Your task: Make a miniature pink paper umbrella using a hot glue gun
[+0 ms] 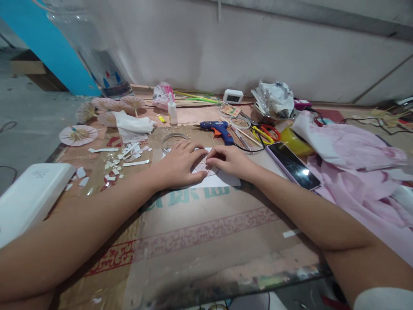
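Note:
My left hand (182, 165) lies flat with its fingers stretched out, pressing on a sheet of white paper (230, 181). Close beside it, my right hand (230, 160) is closed in a pinch, thumb against forefinger, over the same sheet. Whatever sits between those fingertips is too small to make out. Thin dark curved lines (213, 172) show on the paper between the hands; whether they are drawn or a fine wire I cannot tell. A clear ring-shaped roll (172, 138) stands just beyond my left fingers. Past the right hand lies a blue glue gun (221, 130).
White paper scraps (130, 153) and pink paper umbrellas (78, 135) lie left, near a white box-shaped device (35, 193). Scissors (266, 133), a small bottle (172, 111) and a clock (233, 96) sit behind. A phone (292, 165) and pink cloth (361, 172) are right.

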The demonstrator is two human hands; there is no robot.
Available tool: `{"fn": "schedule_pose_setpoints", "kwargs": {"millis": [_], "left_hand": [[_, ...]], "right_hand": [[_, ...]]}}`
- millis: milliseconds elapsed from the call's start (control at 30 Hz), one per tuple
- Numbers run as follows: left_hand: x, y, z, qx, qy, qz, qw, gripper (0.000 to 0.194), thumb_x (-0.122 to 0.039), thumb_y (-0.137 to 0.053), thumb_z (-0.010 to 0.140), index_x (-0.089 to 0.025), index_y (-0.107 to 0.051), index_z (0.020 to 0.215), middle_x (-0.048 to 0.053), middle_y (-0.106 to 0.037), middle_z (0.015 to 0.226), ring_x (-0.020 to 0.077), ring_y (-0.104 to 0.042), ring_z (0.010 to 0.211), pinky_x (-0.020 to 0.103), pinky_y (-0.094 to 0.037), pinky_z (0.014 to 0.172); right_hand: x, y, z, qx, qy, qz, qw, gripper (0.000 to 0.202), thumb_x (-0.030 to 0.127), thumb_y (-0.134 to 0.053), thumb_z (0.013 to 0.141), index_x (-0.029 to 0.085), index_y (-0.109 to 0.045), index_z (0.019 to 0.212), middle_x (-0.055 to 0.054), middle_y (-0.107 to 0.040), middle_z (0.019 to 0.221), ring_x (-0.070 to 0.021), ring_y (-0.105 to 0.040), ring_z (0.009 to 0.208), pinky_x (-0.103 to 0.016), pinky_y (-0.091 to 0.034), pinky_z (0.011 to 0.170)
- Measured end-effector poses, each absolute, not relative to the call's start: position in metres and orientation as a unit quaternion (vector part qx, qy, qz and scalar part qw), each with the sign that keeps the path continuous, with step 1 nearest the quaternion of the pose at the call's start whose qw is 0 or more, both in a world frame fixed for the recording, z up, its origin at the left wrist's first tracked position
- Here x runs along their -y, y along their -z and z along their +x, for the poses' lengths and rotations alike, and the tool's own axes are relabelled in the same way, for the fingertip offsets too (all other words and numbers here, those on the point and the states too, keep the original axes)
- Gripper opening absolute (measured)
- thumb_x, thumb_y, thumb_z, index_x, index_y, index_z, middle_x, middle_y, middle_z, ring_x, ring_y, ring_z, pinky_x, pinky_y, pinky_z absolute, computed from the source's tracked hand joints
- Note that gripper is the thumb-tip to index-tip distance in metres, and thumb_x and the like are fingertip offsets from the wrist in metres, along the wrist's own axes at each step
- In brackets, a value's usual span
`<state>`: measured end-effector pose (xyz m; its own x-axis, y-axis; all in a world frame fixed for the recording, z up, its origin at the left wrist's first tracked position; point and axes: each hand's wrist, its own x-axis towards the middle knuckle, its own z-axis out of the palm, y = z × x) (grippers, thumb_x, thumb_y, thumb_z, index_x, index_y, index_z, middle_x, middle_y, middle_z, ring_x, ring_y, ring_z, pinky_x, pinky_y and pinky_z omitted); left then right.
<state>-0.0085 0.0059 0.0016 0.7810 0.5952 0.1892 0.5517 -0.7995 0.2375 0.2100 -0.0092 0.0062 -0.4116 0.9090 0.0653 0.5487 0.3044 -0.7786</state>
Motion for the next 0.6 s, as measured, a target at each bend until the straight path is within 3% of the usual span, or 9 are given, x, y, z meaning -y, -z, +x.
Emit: {"fn": "schedule_pose_setpoints", "kwargs": {"millis": [133,600], "left_hand": [[-0.0057,-0.002,-0.0084,-0.309,-0.131,0.938,0.09,0.052,-0.05,-0.057,0.09,-0.018,-0.06,0.131,0.014,-0.057,0.135,0.0352,-0.049,0.124,0.054,-0.038,0.11],[-0.0039,-0.003,-0.0083,-0.319,-0.139,0.932,0.102,0.054,-0.049,-0.06,0.09,-0.018,-0.059,0.134,0.014,-0.058,0.135,0.0343,-0.05,0.126,0.054,-0.038,0.112]], "right_hand": [[0.008,-0.0053,0.2139,0.776,-0.297,-0.468,0.301,0.023,0.029,-0.06,0.093,0.017,-0.074,0.08,-0.004,-0.076,0.079,-0.0159,-0.067,0.073,-0.028,-0.047,0.071],[0.0103,-0.0059,0.2169,0.825,-0.239,-0.418,0.296,0.029,0.021,-0.055,0.091,0.017,-0.075,0.07,-0.001,-0.064,0.067,-0.0121,-0.057,0.064,-0.025,-0.04,0.064]]}}
